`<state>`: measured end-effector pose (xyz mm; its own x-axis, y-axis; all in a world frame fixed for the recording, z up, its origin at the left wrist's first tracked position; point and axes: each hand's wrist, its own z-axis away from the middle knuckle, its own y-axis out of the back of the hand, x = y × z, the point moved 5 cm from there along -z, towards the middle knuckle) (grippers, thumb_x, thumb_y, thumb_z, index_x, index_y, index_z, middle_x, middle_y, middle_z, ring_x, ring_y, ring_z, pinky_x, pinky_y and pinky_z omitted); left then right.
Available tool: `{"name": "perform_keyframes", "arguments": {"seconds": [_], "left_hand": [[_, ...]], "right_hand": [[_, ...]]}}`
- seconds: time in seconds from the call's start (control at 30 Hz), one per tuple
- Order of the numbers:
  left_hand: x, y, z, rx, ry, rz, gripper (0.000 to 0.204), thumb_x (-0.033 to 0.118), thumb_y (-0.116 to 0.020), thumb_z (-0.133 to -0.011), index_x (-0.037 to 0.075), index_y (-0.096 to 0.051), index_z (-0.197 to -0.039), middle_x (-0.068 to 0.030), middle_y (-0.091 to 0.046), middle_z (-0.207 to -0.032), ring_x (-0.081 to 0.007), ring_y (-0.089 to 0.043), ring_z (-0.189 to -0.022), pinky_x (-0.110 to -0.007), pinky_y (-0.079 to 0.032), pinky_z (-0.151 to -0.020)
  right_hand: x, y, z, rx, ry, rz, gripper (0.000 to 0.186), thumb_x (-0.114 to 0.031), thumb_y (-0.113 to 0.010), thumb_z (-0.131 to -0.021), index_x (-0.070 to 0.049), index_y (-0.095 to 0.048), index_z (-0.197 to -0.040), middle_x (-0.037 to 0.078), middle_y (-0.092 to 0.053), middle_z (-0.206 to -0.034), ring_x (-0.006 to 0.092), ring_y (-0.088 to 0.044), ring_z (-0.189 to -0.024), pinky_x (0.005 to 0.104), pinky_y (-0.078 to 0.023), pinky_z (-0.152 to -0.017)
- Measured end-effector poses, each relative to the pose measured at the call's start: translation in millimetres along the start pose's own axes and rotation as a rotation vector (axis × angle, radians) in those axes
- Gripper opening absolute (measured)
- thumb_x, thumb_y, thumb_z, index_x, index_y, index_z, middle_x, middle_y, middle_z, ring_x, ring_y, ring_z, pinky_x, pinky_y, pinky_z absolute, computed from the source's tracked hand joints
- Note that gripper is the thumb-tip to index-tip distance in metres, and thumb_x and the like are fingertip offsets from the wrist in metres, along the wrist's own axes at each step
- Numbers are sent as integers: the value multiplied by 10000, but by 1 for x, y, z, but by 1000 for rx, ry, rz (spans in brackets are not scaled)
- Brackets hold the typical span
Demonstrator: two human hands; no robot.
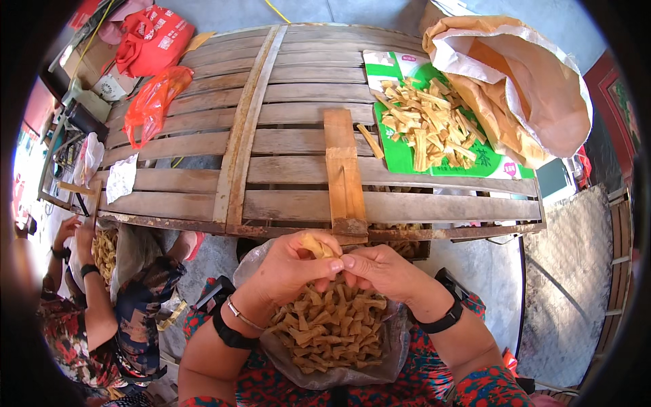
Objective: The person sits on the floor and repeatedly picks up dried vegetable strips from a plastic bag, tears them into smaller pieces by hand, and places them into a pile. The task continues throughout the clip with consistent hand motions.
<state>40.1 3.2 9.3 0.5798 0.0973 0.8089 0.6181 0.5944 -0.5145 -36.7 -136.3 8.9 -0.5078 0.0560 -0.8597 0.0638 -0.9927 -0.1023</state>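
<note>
My left hand [291,268] is closed round a pale yellow-brown dried strip [316,245], which pokes out above the fingers. The fingers of my right hand [380,268] are pinched together against my left thumb; what they grip is hidden. Both hands are in front of the table edge, over an open translucent bag [400,339] on my lap. Many short, darker brown dried pieces [332,329] fill this bag. Beyond my hands, a narrow wooden board [344,169] lies across the table slats, with a small raised part near its middle.
On the slatted table [183,200], paler strips [434,125] are heaped on a green printed sheet [400,159] beside an open paper sack [536,88]. A red plastic bag [152,102] and white paper [122,178] lie left. Another person's hands [78,237] work at left.
</note>
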Motion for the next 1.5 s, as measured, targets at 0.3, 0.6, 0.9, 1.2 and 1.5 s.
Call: {"name": "perform_keyframes", "arguments": {"seconds": [0.3,0.6,0.9,1.2,1.5], "left_hand": [[3,16,-25,253,-143,-178,134,68,-613,-882,25,-626,-1008,-11,-574,-686,-76,-508,-539,-213,-377,-481],[-15,55,-58,698,-30,-618,136,157,-631,-907,21,-638,-913,-19,-619,-740,-76,-541,-659,-229,-415,-606],[-29,-7,-10,367,132,-173,162,107,-547,-882,-10,-647,-930,-67,-653,-881,-147,-613,-809,-274,-486,-658],[23,-56,19,-394,-64,-525,281,228,-645,-913,36,-674,-1115,-79,-696,-876,-156,-641,-756,-319,-499,-652],[37,-59,17,-32,-867,-1536,321,140,-764,-712,131,-703,-1028,-51,-614,-848,-254,-607,-775,-350,-483,-677]], "right_hand": [[-15,48,-11,555,360,374,155,-157,-737,-847,-46,-630,-843,-10,-605,-678,22,-482,-612,214,-401,-518],[-21,65,-38,890,406,925,195,-258,-705,-822,-113,-575,-822,68,-628,-657,267,-621,-560,376,-489,-503],[-45,-11,15,392,1144,864,204,-78,-601,-776,-108,-576,-976,71,-626,-689,277,-625,-592,387,-488,-507],[-41,16,19,344,825,644,191,-160,-622,-897,-34,-617,-754,73,-534,-595,171,-575,-529,311,-432,-480],[9,-15,0,-162,-100,-524,100,-158,-581,-855,-88,-631,-804,4,-575,-657,42,-393,-450,207,-264,-403]]}}
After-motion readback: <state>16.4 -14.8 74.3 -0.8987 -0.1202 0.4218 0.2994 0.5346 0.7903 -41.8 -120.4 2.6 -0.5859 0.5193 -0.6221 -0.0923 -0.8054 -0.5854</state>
